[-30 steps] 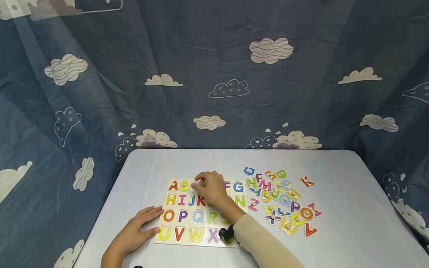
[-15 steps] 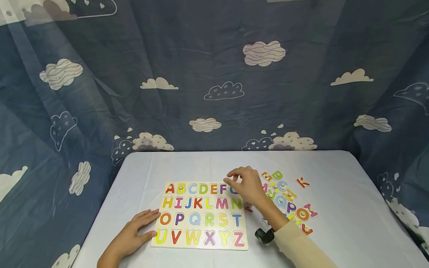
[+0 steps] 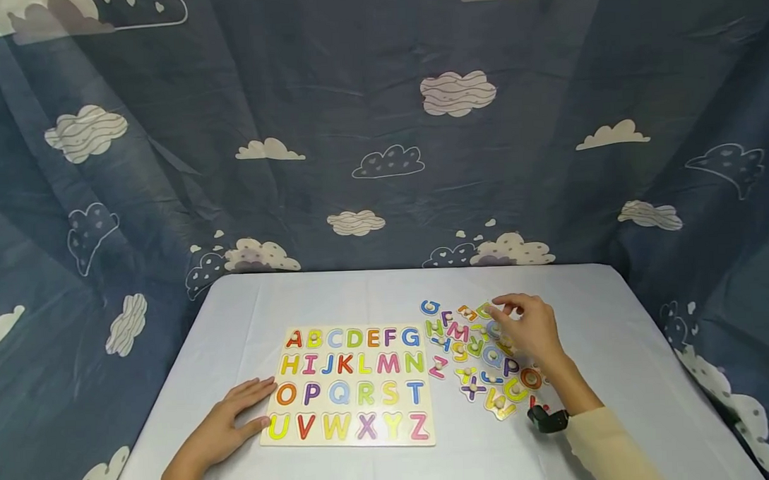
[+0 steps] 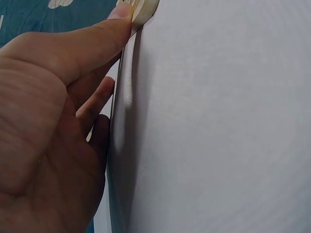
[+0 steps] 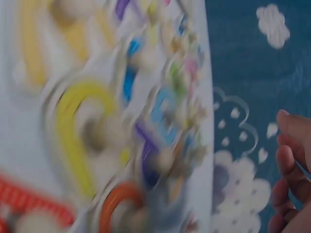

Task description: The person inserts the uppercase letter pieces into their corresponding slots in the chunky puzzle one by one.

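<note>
A pale wooden alphabet board (image 3: 348, 445) lies on the white table, with rows of coloured letters. Knobs show on its red A (image 3: 295, 338) and yellow B (image 3: 314, 339). My left hand (image 3: 224, 421) rests at the board's left edge, fingers extended, the thumb touching its lower left corner; the left wrist view shows this thumb (image 4: 92, 48) at the edge. My right hand (image 3: 534, 331) is over the far right of the loose knobbed letters, thumb and forefinger apart beside a green D (image 3: 483, 310). In the right wrist view the fingers (image 5: 286, 162) hold nothing visible.
Loose letters lie in a cluster right of the board, among them an orange O (image 3: 531, 378), a pink Z (image 3: 438, 367) and a blue G (image 3: 430, 307). A dark cloud-print cloth (image 3: 383, 190) hangs behind the table (image 3: 623, 345). A black wrist device (image 3: 547, 419) sits at my right wrist.
My right hand has moved right from the board's top row to the loose letters, uncovering the whole board. The left hand stays at the board's edge. The head view has shifted slightly.
</note>
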`<state>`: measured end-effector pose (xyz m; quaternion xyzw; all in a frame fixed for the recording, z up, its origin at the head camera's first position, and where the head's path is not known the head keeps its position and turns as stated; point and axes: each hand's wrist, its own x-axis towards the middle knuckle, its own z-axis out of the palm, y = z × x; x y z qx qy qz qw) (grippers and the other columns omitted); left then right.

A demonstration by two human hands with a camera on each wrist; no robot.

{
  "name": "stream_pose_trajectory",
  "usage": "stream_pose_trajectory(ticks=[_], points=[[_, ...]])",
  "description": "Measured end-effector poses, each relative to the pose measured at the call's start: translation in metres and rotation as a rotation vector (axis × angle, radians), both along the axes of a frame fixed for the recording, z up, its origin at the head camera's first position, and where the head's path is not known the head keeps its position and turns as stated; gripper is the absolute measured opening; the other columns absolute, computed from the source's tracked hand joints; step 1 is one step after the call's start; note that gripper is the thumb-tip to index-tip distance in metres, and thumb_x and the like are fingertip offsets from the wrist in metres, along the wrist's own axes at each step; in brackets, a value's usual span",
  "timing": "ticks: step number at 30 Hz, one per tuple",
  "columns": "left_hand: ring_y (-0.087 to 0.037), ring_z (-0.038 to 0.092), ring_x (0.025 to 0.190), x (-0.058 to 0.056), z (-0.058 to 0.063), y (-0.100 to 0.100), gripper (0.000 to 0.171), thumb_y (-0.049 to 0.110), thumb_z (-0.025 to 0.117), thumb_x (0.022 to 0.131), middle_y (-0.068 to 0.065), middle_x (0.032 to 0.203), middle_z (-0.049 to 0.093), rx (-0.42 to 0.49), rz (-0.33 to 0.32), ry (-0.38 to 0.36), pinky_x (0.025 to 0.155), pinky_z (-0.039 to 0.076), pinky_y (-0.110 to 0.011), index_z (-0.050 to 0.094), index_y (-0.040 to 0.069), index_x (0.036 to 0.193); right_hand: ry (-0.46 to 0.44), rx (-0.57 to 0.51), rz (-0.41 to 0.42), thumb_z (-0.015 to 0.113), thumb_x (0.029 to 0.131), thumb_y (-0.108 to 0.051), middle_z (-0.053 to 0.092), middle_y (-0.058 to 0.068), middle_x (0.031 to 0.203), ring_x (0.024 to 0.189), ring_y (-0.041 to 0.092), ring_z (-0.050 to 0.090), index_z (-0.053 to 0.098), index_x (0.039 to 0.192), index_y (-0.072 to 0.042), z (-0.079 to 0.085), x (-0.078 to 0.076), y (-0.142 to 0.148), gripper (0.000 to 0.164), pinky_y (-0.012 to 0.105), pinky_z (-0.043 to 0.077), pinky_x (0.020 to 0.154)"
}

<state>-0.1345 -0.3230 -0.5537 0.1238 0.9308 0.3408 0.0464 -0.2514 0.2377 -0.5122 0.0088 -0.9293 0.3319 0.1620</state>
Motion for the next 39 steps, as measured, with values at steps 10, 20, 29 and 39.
stream_pose_trajectory(ticks=[10,20,29,39], points=[[-0.039,0.038,0.146,0.004,-0.002,-0.001,0.061,0.039,0.077,0.09,0.001,0.156,0.054,0.029,0.012,-0.008,0.112,0.037,-0.072,0.061,0.023,0.146,-0.049,0.038,-0.035,0.078,0.094,-0.03,0.062,0.007,0.079,0.075,0.022,0.047,0.077,0.117,-0.006,-0.021,0.005,0.028,0.034,0.031,0.037,0.066],[-0.04,0.04,0.146,0.004,-0.001,0.0,0.06,0.039,0.077,0.091,0.002,0.155,0.055,0.021,0.002,0.004,0.111,0.039,-0.071,0.061,0.023,0.146,-0.133,0.066,-0.026,0.077,0.094,-0.03,0.063,0.005,0.082,0.077,0.022,0.05,0.075,0.119,-0.005,-0.036,0.004,0.028,0.036,0.032,0.037,0.068],[-0.041,0.039,0.147,0.003,-0.001,0.001,0.06,0.039,0.077,0.091,0.0,0.156,0.054,0.012,0.008,0.001,0.11,0.038,-0.073,0.06,0.023,0.147,-0.16,0.076,-0.025,0.078,0.093,-0.032,0.065,0.005,0.082,0.077,0.023,0.051,0.077,0.116,-0.006,-0.041,0.002,0.02,0.035,0.034,0.035,0.071],[-0.042,0.038,0.148,0.001,0.001,0.0,0.061,0.039,0.078,0.09,0.001,0.156,0.054,0.023,0.012,-0.021,0.112,0.036,-0.073,0.06,0.024,0.146,-0.187,0.076,-0.039,0.076,0.094,-0.033,0.065,0.006,0.084,0.079,0.023,0.052,0.078,0.114,-0.007,-0.048,0.002,0.02,0.033,0.033,0.037,0.071]])
